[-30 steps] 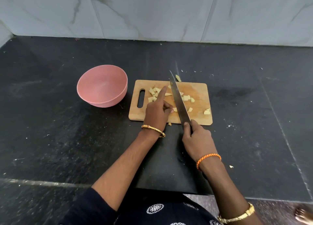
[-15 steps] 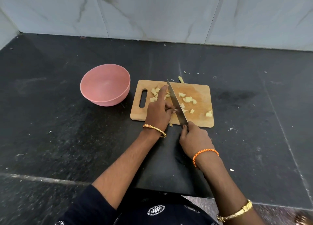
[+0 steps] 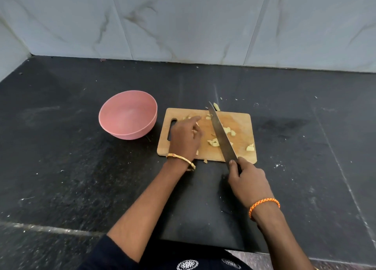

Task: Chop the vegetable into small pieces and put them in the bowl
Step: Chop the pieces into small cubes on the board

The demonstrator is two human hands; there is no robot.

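Knife (image 3: 220, 134) gripped by right hand (image 3: 247, 181), blade angled over board (image 3: 242, 120); left hand (image 3: 186, 136) cupped over pieces (image 3: 213, 143), grip unclear; bowl (image 3: 127, 115) alongside for transfer.

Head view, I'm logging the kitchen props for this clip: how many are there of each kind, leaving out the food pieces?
Pink bowl: 1
Wooden cutting board: 1
Knife: 1
Total: 3
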